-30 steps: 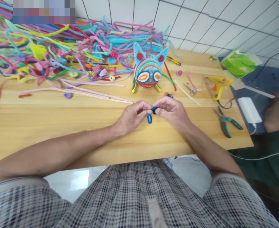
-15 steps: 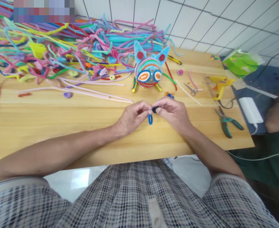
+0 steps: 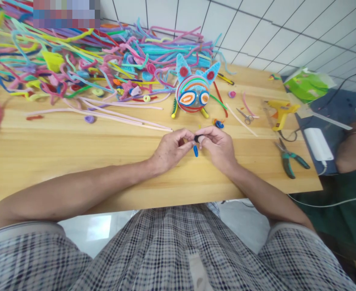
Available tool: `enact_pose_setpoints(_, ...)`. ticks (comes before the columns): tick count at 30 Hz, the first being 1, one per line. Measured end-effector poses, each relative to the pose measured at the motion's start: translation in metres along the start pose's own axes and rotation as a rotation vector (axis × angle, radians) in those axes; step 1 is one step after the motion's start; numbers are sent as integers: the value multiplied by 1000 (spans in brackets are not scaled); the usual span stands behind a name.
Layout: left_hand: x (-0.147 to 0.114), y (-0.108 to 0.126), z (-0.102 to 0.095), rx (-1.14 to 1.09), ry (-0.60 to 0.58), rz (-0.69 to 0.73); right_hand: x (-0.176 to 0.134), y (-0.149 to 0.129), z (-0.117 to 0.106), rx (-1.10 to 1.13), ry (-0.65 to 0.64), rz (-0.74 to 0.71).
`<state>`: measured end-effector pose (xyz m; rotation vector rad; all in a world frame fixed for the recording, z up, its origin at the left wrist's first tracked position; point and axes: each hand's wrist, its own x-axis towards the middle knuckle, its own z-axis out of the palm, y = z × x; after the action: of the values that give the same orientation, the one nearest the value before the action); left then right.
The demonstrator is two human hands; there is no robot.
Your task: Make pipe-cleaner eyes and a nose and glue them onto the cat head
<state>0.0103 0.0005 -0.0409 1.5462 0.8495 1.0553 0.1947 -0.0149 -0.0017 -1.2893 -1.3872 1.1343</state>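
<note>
In the head view, the blue loop [image 3: 195,151] under my fingertips is what has just changed: a second ago its oval faced me open, and now it shows as a narrow strip, nearly edge-on. The blue that showed beside the black piece [image 3: 198,138] is now hidden by my fingers. I take this as turning or adjusting a small part, with the work on it unfinished. My right hand [image 3: 218,147] pinches the black piece; my left hand [image 3: 173,149] is drawn narrow against it and seems to grip the top of the loop, though the join is covered. Both pieces are held over the middle of the tabletop [image 3: 105,149], nearer its front edge than its back.

That front edge runs beneath my forearms; the right front corner lies beyond the pliers [image 3: 285,155]. Wood shows between my right hand and the pliers, so I judge there is room to swing that way. On the left, the ends of the pale pink stems [image 3: 129,119] come near my knuckles, with wood between them and my forearm. Toward the back edge, the eared figure [image 3: 192,91] and an orange-and-blue curl [image 3: 218,123] limit forward reach.
</note>
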Motion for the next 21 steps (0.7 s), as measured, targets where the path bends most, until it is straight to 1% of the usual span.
enact_pose_setpoints(6,0,7,2,-77,5,11,-3,5,7,57,102,-37)
enact_pose_setpoints(9,3,9,-1,-83,16,13,-3,8,7,72,104,-17)
enact_pose_setpoints(12,5,10,-5,-47,-12,13,0,7,0,78,46,7)
enact_pose_setpoints(15,4,12,-9,31,-60,26,4,0,-13,11,-61,-13)
enact_pose_setpoints(18,2,12,-9,108,-105,39,8,-8,-26,-67,-184,6)
enact_pose_setpoints(21,1,12,-8,131,-132,39,9,-10,-30,-72,-244,41)
